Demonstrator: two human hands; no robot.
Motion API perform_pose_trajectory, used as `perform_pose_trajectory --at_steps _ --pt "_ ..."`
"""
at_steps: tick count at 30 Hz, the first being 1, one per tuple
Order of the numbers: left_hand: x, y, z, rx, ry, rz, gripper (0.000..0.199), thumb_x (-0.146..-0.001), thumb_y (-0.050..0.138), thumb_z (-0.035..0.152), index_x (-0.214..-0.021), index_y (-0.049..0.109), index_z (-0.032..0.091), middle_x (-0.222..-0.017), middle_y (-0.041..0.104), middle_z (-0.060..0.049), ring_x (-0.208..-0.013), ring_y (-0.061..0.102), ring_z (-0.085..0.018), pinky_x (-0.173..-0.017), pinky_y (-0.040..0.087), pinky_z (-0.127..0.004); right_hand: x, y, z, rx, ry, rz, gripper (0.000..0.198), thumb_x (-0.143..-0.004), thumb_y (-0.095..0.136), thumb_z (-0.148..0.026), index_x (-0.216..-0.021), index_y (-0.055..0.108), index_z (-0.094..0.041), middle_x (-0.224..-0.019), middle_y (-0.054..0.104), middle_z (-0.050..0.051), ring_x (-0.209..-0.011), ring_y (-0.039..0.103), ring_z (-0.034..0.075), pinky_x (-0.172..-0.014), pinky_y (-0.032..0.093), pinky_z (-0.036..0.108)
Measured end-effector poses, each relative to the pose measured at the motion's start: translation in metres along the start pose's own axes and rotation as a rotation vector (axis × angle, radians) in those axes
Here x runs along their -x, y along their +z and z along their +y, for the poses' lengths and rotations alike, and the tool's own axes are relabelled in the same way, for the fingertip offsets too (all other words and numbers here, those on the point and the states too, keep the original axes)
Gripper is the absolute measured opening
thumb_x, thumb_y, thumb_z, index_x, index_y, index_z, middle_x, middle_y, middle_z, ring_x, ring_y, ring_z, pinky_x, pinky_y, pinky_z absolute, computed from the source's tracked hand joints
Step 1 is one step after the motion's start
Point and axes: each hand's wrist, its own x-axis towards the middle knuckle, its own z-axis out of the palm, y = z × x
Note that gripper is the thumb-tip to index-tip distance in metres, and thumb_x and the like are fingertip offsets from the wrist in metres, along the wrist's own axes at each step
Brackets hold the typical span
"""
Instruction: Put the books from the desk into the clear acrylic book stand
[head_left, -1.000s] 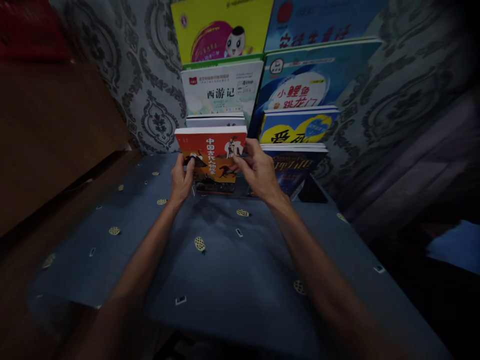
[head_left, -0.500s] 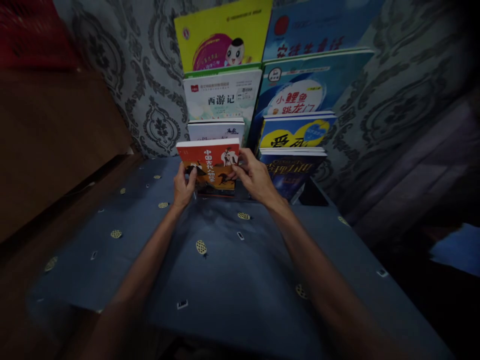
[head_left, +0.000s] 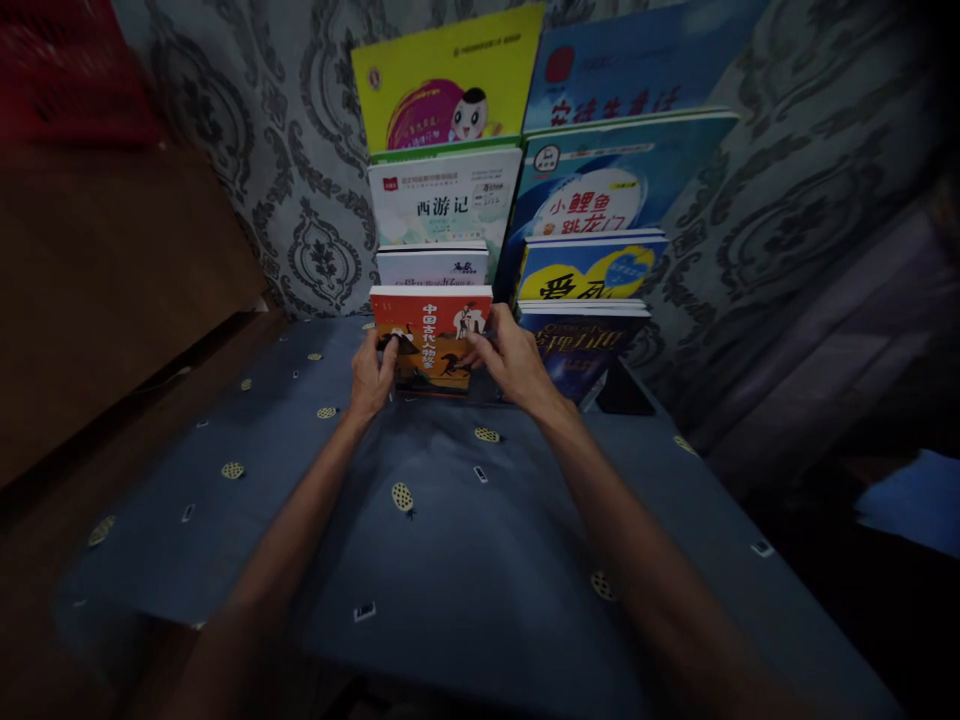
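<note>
An orange-red book (head_left: 430, 340) stands upright at the front of the left column of books. My left hand (head_left: 372, 372) is closed on its left edge, thumb on the cover. On the right edge, my right hand (head_left: 517, 358) grips it, thumb and fingers against the cover. Behind it rise a pale book (head_left: 433, 266), a white book (head_left: 444, 204) and a yellow-green book (head_left: 450, 75). Beside my right hand stands a dark blue book (head_left: 581, 345), the front one of the right column.
Behind the dark blue book are a yellow-and-blue book (head_left: 592, 270), a teal book (head_left: 622, 180) and a blue book (head_left: 637, 65). A blue patterned cloth (head_left: 435, 560) covers the table. Patterned wallpaper (head_left: 322, 200) backs the books; a brown box (head_left: 112, 290) and red basket (head_left: 71, 75) are left.
The orange-red book has moved slightly right and lower, and now stands straighter in front of the left column. Both hands still hold it.
</note>
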Motion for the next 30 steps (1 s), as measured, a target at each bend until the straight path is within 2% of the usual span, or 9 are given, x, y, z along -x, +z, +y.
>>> perform_pose_trajectory --at_steps 10,16,20,25,30 --pt "-0.002 -0.001 -0.002 0.101 -0.010 0.017 0.033 -0.099 0.043 0.050 -0.091 0.055 0.021 -0.081 0.061 0.000 -0.075 0.059 -0.014 -0.068 0.046 -0.024 -0.001 0.001 -0.003 0.116 -0.011 0.002 0.031 -0.097 0.045 -0.034 -0.124 0.050 -0.019 -0.097 0.071 0.010 -0.072 0.072 0.025 -0.070 0.060 0.044" --pt "-0.002 -0.002 -0.008 0.168 -0.055 -0.022 0.037 -0.098 0.043 0.055 -0.096 0.056 0.021 -0.083 0.061 0.000 -0.075 0.059 -0.014 -0.067 0.047 -0.024 -0.002 0.001 -0.005 0.207 -0.060 0.011 0.028 -0.098 0.046 -0.038 -0.120 0.050 -0.021 -0.095 0.071 0.010 -0.088 0.071 0.029 -0.075 0.059 0.044" --pt "0.000 -0.001 -0.012 0.187 -0.065 -0.062 0.039 -0.098 0.042 0.056 -0.100 0.057 0.021 -0.085 0.062 -0.001 -0.072 0.058 -0.014 -0.066 0.046 -0.025 -0.002 0.001 -0.002 0.191 -0.054 0.013 0.027 -0.098 0.046 -0.037 -0.119 0.051 -0.021 -0.091 0.070 0.008 -0.086 0.071 0.028 -0.076 0.059 0.044" --pt "0.003 -0.001 -0.009 0.044 -0.048 -0.087 0.035 -0.100 0.041 0.052 -0.096 0.057 0.021 -0.082 0.062 -0.002 -0.073 0.059 -0.017 -0.070 0.045 -0.028 0.000 0.002 0.003 0.116 0.015 -0.042 0.026 -0.097 0.046 -0.031 -0.121 0.050 -0.021 -0.084 0.070 0.005 -0.067 0.071 0.024 -0.072 0.060 0.045" --pt "0.006 -0.001 -0.005 -0.162 0.012 -0.061 0.035 -0.103 0.036 0.048 -0.099 0.057 0.020 -0.093 0.063 -0.008 -0.089 0.060 -0.021 -0.082 0.045 -0.032 0.001 0.003 0.007 0.122 0.058 -0.057 0.025 -0.097 0.044 -0.026 -0.121 0.048 -0.021 -0.084 0.070 0.005 -0.069 0.071 0.023 -0.070 0.059 0.042"
